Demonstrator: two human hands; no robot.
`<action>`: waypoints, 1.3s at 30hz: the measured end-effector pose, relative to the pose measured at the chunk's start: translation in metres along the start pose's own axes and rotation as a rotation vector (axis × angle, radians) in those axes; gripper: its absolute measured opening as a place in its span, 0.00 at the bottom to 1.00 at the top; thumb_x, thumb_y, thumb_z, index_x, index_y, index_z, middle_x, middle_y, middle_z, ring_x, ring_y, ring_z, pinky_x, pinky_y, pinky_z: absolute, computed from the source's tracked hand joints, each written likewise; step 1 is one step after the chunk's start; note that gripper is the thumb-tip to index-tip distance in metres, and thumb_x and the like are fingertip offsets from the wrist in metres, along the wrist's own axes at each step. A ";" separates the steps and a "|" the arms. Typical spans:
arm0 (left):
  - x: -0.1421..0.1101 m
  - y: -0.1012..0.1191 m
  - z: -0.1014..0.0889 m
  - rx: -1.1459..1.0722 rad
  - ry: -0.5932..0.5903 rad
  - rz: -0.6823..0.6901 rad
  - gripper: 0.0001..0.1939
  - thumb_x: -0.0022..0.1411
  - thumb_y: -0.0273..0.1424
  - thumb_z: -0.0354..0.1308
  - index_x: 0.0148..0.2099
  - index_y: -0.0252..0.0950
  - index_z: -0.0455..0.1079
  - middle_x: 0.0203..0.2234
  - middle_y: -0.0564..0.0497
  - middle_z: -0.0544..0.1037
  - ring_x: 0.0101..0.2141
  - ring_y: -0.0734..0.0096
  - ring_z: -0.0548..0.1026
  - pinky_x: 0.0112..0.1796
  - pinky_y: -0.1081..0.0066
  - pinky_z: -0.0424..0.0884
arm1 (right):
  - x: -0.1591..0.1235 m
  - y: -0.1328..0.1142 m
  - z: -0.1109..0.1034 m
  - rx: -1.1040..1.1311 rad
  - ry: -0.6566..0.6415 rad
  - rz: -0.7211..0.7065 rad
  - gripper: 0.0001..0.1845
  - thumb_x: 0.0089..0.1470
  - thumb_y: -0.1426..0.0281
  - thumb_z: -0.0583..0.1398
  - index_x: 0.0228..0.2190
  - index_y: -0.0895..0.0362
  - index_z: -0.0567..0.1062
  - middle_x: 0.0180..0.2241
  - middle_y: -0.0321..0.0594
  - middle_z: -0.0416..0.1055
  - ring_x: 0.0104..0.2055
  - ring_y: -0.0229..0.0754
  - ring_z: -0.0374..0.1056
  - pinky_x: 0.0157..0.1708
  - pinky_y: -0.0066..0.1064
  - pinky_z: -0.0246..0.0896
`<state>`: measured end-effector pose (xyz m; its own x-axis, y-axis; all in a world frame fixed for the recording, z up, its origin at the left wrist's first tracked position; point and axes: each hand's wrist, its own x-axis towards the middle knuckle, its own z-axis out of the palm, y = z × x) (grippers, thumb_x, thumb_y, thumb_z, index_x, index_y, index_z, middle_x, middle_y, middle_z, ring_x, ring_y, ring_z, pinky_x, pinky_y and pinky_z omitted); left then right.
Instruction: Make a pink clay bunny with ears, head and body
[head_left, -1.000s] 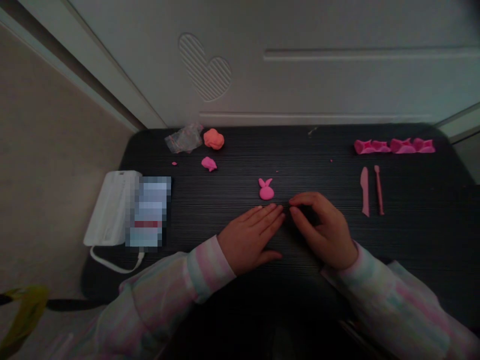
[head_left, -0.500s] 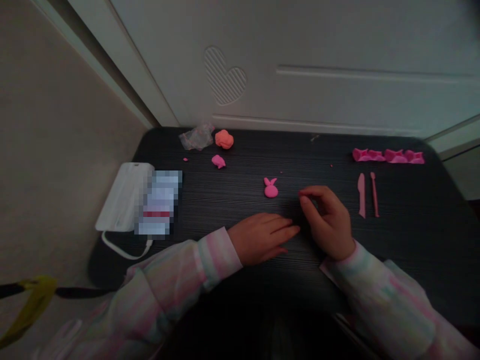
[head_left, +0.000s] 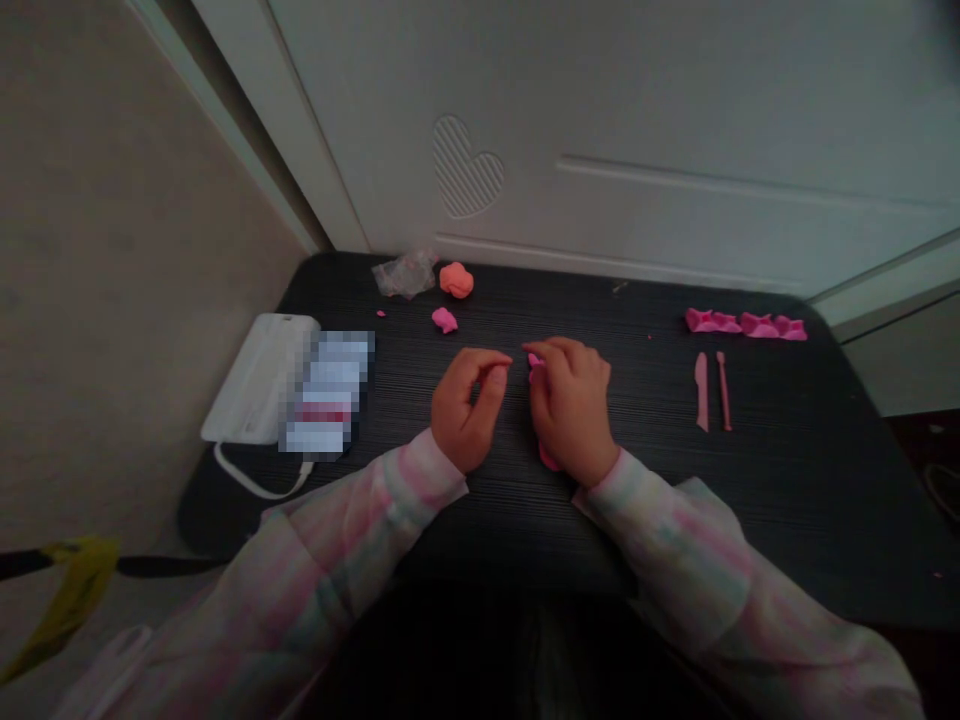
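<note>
My left hand (head_left: 471,408) is closed, with thumb and index fingertip pinched together. Whatever sits between those tips is too small to make out. Just to its right, my right hand (head_left: 576,408) curls over a pink clay rabbit head (head_left: 534,362), covering most of it; its fingers are bent and what they grip is hidden. A further pink clay piece (head_left: 549,458) shows below the right palm. The fingertips of both hands are close together but apart.
On the dark table (head_left: 630,540) lie a pink clay lump (head_left: 445,320), an orange clay lump (head_left: 456,281) and a crumpled clear wrapper (head_left: 405,274). A phone (head_left: 328,392) and white power bank (head_left: 261,380) are left. A pink knife (head_left: 701,392), thin stick tool (head_left: 724,392) and pink moulds (head_left: 746,324) are right.
My left hand has risen and moved left, going from flat fingers to a pinch. My right hand has moved left over the rabbit head. The lower pink piece has come into view.
</note>
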<state>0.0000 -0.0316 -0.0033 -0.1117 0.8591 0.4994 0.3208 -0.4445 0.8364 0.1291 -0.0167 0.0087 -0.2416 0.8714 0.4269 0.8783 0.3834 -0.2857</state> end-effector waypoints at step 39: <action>0.000 0.005 0.000 -0.008 0.038 0.032 0.08 0.60 0.29 0.46 0.39 0.34 0.64 0.29 0.51 0.69 0.30 0.76 0.68 0.31 0.74 0.65 | 0.001 0.000 0.017 -0.161 0.098 -0.001 0.18 0.54 0.68 0.49 0.46 0.59 0.63 0.52 0.52 0.57 0.58 0.51 0.47 0.52 0.49 0.38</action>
<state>0.0016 -0.0339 0.0012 -0.1369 0.8346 0.5336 0.3174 -0.4733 0.8217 0.1224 -0.0108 -0.0057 -0.2083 0.8338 0.5113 0.9345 0.3239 -0.1474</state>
